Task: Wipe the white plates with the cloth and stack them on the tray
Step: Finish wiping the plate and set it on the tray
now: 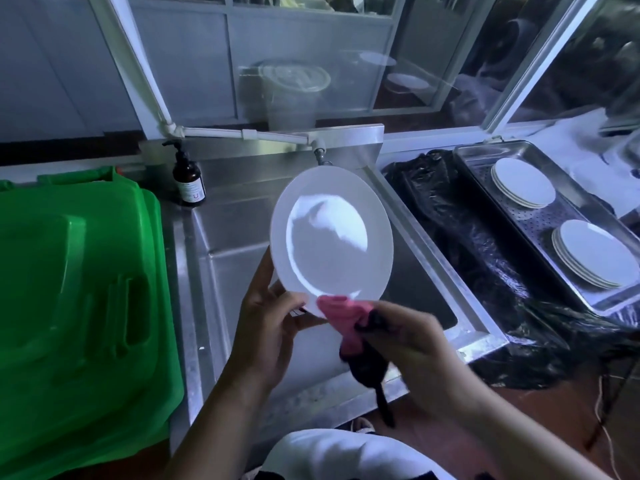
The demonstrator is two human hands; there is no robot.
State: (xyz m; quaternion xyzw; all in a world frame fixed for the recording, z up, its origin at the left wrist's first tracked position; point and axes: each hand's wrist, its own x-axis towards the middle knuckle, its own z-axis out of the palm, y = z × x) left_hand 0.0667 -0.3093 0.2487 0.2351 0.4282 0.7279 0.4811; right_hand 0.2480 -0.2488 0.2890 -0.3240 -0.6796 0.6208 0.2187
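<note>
Plate (330, 233) hand-held; tray (485, 161) holds two stacks.

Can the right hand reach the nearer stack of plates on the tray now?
Probably yes. The nearer stack lies uncovered in the metal tray, on the right hand's side, with only black plastic sheeting lying low between. But that hand grips the pink cloth, so it is not free.
</note>
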